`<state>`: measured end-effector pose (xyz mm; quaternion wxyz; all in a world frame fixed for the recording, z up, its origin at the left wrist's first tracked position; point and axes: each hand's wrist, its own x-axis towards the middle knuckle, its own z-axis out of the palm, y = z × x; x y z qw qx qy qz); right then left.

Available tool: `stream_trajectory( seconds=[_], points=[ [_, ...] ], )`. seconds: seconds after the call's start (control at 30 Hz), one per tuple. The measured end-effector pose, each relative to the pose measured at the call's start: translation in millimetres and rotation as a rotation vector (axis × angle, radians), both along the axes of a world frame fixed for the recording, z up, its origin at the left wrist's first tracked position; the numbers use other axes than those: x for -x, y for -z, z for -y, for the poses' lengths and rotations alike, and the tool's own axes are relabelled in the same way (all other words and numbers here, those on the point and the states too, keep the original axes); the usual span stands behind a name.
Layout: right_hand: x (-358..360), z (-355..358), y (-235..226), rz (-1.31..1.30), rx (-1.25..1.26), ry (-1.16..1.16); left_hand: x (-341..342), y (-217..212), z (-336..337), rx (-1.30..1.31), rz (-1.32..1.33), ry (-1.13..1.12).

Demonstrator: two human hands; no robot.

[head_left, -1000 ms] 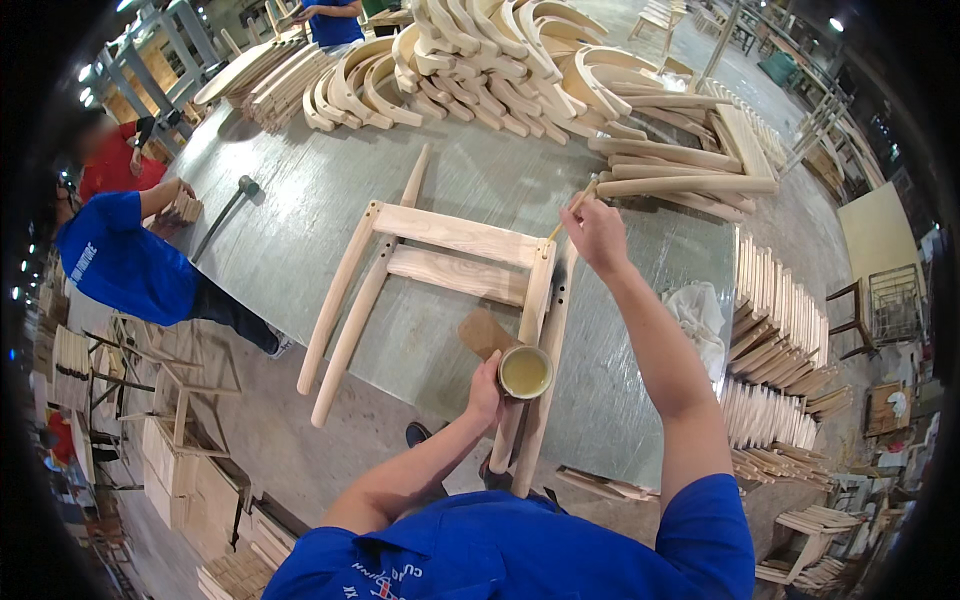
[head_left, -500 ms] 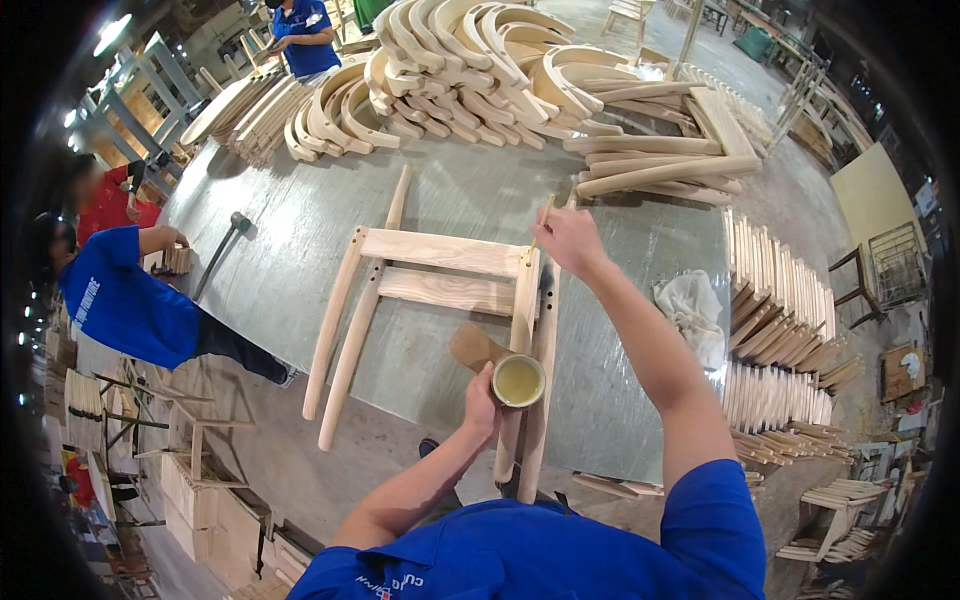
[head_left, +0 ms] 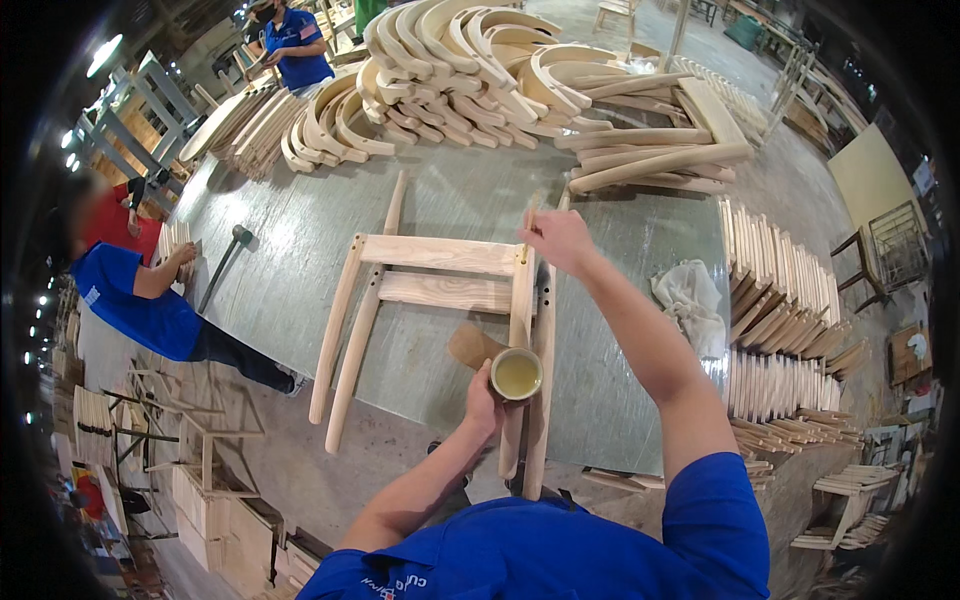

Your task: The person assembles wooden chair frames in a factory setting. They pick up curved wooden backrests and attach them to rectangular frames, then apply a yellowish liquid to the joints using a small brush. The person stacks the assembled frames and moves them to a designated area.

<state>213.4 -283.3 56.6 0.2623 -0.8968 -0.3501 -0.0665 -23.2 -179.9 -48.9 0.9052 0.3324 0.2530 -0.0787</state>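
Pale, unfinished wood forms the chair frame [head_left: 440, 300] lying flat on a grey metal-topped workbench [head_left: 300, 230], its two long legs pointing toward the near edge and two cross rails joining the side members. At the frame's upper right corner the person's right hand [head_left: 560, 240] is closed, fingers pinched around a thin wooden stick [head_left: 528, 222] whose tip meets the joint. The left hand [head_left: 483, 400] is wrapped around a small round cup [head_left: 517, 373] with a pale rim, filled with yellowish liquid and held just over the frame's right-hand legs near the bench's front edge. A short brown wooden block [head_left: 472, 345] lies just beside the cup.

A crumpled white rag [head_left: 690, 300] rests on the bench to the right of the forearm. Along the far side, curved bent-wood chair parts [head_left: 450, 60] are heaped in overlapping stacks, with straight tapered pieces [head_left: 660, 160] beside them. A mallet [head_left: 225, 262] lies near the left edge. Off the bench to the right, flat wooden slats [head_left: 780, 290] stand packed in rows. On the left, a co-worker in a blue shirt [head_left: 140, 300] leans at the bench, and another in blue [head_left: 295, 45] stands at the far end. No labels or signs can be made out.
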Motion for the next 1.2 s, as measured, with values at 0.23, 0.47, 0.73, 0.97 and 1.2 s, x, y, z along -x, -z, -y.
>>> stream_trajectory(
  seconds=[0.23, 0.47, 0.73, 0.97, 1.2],
  points=[
    [33, 13, -30, 0.099, -0.218, -0.237, -27, -29, -44, -0.181, -0.041, -0.168],
    [77, 29, -36, -0.371, -0.543, -0.058, -54, -72, -41, -0.534, 0.162, -0.334],
    [79, 51, 1, -1.06, -1.266, 0.051, -62, -83, -31, -0.286, 0.186, -0.324],
    [82, 57, 3, -1.025, -1.343, 0.059, -79, -70, -30, -0.117, 0.131, -0.301],
    [77, 68, 42, -1.214, -1.379, 0.372, -97, -63, -7, -0.052, 0.114, -0.215]
  ],
)
